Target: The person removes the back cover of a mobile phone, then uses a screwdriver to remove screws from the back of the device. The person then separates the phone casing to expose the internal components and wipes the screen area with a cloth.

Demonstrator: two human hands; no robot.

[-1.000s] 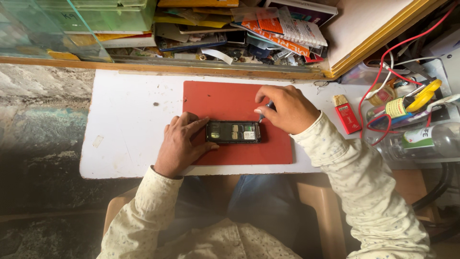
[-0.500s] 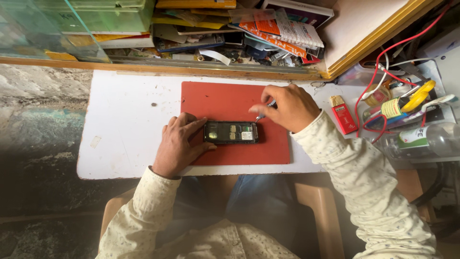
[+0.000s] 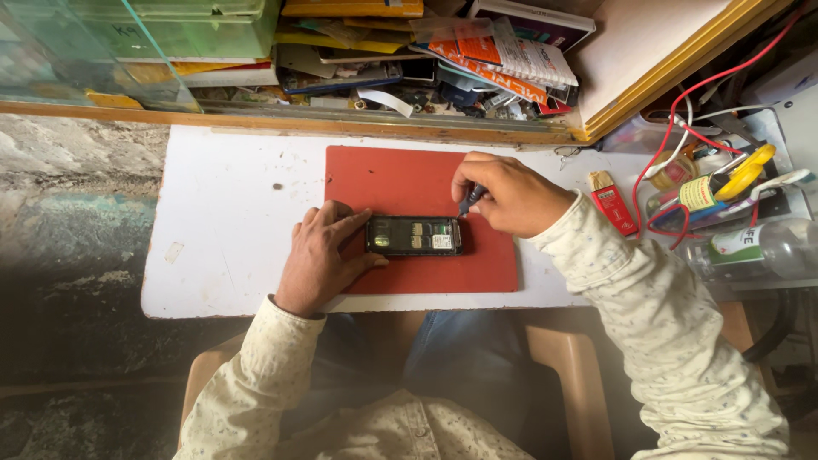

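Head view, left hand (image 3: 319, 255) steadying opened phone (image 3: 414, 236), right hand (image 3: 509, 194) gripping tool (image 3: 470, 201)

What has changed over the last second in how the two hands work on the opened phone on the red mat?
The right hand has slid slightly toward the phone, bringing its dark tool down to the phone's right end. Nothing was picked up or released. The left hand still steadies the phone's left end, and the phone stays put on the red mat.
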